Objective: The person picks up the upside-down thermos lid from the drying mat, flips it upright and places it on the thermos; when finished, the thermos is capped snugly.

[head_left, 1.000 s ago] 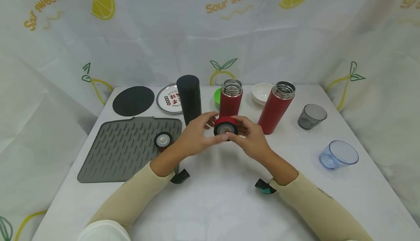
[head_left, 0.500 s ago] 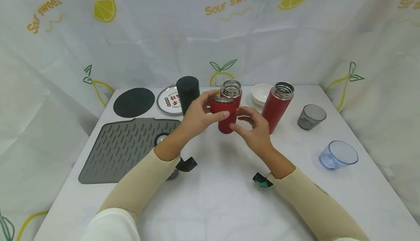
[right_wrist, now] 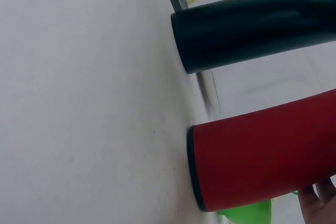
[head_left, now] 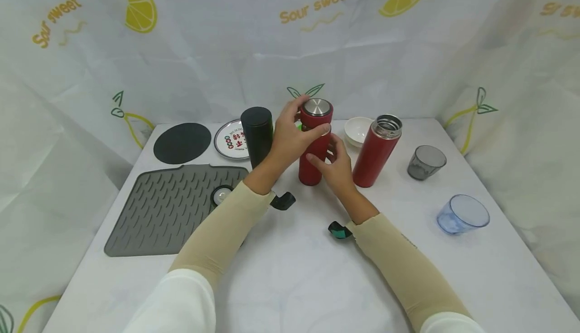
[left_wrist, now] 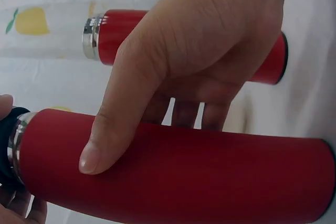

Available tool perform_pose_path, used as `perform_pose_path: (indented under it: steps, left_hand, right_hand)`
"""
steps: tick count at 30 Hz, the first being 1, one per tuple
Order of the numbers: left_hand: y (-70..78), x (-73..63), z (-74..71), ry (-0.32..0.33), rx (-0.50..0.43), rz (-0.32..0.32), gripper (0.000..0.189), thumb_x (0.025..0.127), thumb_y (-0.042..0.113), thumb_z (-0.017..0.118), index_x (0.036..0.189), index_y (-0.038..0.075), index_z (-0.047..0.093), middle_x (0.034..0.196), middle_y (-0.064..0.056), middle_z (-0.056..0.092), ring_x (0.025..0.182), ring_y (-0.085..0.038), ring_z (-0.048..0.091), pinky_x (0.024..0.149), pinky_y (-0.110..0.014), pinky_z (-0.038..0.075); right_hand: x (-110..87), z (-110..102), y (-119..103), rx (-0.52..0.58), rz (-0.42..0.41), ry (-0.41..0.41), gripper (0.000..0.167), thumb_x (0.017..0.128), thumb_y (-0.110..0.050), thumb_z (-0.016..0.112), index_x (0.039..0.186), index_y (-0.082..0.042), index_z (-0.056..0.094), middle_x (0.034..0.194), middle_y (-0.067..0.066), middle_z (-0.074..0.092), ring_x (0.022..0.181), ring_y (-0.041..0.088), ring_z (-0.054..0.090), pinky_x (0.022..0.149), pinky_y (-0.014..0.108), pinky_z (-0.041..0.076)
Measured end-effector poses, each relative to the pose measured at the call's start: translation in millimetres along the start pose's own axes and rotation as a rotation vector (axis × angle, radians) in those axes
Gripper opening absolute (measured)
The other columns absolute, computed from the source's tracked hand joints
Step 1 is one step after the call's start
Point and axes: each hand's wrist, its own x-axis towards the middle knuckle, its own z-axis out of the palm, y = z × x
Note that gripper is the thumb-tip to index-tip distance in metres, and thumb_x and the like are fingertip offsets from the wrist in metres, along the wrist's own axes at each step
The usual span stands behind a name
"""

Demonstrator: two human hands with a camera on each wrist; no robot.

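A red thermos bottle (head_left: 310,168) stands upright at the table's middle. Its red lid (head_left: 316,113), with a brushed steel top, sits at the mouth. My left hand (head_left: 290,132) holds the lid from the left, thumb across its front. My right hand (head_left: 337,164) grips the bottle's body from the right. In the left wrist view, my right hand (left_wrist: 184,51) lies large over the red bottle (left_wrist: 210,177), thumb on its front. A band of silver neck shows below the lid's black ring (left_wrist: 7,142). Fingers of the right hand (right_wrist: 317,205) show at the bottle's side in the right wrist view.
Left of the bottle stands a black thermos (head_left: 257,134); an uncapped red thermos (head_left: 373,156) is to the right. A second lid (head_left: 221,195) lies on a grey ribbed mat (head_left: 167,212). A white bowl (head_left: 357,130), grey glass (head_left: 426,162) and blue glass (head_left: 462,214) are farther right.
The left hand has turned the lid over from underside-forward to steel top up and carried it onto the bottle's mouth. The right hand has let go of the lid and taken hold of the bottle.
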Motion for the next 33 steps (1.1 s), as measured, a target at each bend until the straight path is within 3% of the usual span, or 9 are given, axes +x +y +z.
perform_pose_path:
  steps: [7, 15, 19, 24, 30, 33]
  left_hand:
    - [-8.3, -4.7, 6.0, 0.031, -0.02, 0.018, 0.068, 0.08, 0.021, 0.082, 0.138, 0.008, 0.049, 0.13, -0.004, 0.055, 0.119, -0.01, 0.051, 0.097, -0.026, 0.046]
    - [-19.6, -10.3, 13.5, 0.058, -0.081, 0.042, 0.067, 0.08, 0.019, 0.083, 0.137, 0.007, 0.051, 0.128, -0.001, 0.056, 0.117, -0.011, 0.052, 0.097, -0.026, 0.045]
    - [-23.9, -8.6, 11.5, 0.045, -0.111, 0.046, 0.069, 0.08, 0.019, 0.082, 0.139, 0.006, 0.049, 0.13, -0.001, 0.055, 0.119, -0.012, 0.052, 0.1, -0.028, 0.043]
    - [-30.1, -17.5, 8.7, 0.071, -0.156, -0.02, 0.072, 0.082, 0.016, 0.08, 0.143, 0.007, 0.041, 0.136, -0.003, 0.051, 0.121, -0.011, 0.051, 0.102, -0.027, 0.041]
    - [-28.0, -32.4, 11.4, 0.093, -0.143, 0.047, 0.056, 0.095, 0.012, 0.064, 0.143, 0.0, 0.038, 0.138, -0.011, 0.049, 0.127, -0.017, 0.046, 0.107, -0.036, 0.037]
    - [-22.7, -30.8, 11.1, 0.077, -0.132, 0.003, 0.062, 0.094, 0.021, 0.064, 0.147, 0.005, 0.034, 0.142, -0.008, 0.048, 0.131, -0.013, 0.042, 0.109, -0.042, 0.033]
  right_hand:
    - [0.5, 2, 1, -0.031, -0.034, 0.014, 0.076, 0.084, -0.035, 0.078, 0.146, -0.021, 0.038, 0.14, -0.003, 0.05, 0.126, 0.017, 0.048, 0.106, 0.038, 0.039]
    - [3.2, 0, 3, -0.057, -0.046, -0.001, 0.074, 0.087, -0.024, 0.076, 0.149, -0.019, 0.036, 0.142, -0.001, 0.049, 0.125, 0.017, 0.049, 0.105, 0.036, 0.04]
    - [-0.9, 0, -15, -0.067, -0.056, -0.014, 0.072, 0.088, -0.018, 0.074, 0.148, -0.011, 0.036, 0.142, 0.006, 0.049, 0.125, 0.022, 0.049, 0.104, 0.039, 0.04]
    - [-7.4, 0, -35, -0.093, -0.064, -0.028, 0.068, 0.089, -0.015, 0.073, 0.146, -0.006, 0.037, 0.138, 0.01, 0.051, 0.123, 0.024, 0.05, 0.104, 0.04, 0.041]
    - [-7.5, 0, -34, -0.102, -0.103, -0.02, 0.067, 0.088, -0.014, 0.072, 0.144, -0.003, 0.037, 0.136, 0.013, 0.052, 0.121, 0.026, 0.051, 0.104, 0.042, 0.041]
    - [-6.7, 1, -32, -0.093, -0.113, -0.024, 0.068, 0.088, -0.015, 0.073, 0.144, -0.003, 0.037, 0.136, 0.013, 0.052, 0.121, 0.026, 0.051, 0.103, 0.042, 0.041]
